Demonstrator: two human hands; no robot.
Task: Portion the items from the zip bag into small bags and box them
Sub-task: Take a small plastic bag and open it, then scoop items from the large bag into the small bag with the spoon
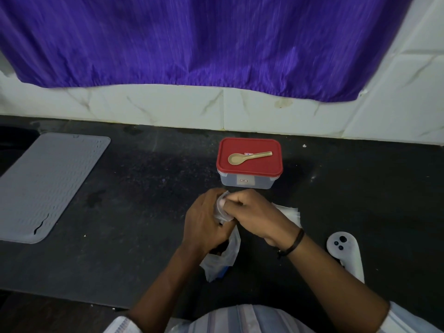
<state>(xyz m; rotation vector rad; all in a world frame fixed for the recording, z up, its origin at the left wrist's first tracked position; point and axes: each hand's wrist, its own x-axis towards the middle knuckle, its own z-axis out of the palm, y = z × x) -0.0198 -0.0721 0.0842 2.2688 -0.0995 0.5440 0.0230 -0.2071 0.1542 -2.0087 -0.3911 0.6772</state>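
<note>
A clear plastic box with a red lid stands on the dark counter, and a tan plastic spoon lies on the lid. Just in front of it, my left hand and my right hand meet around a small clear bag; both grip it with curled fingers. Below my left wrist lies the crumpled zip bag with dark contents and a blue strip. A small stack of clear bags shows beside my right hand.
A grey ribbed mat lies at the left on the dark counter. A white device with dark buttons lies at the right. A purple curtain hangs over the white tiled wall behind.
</note>
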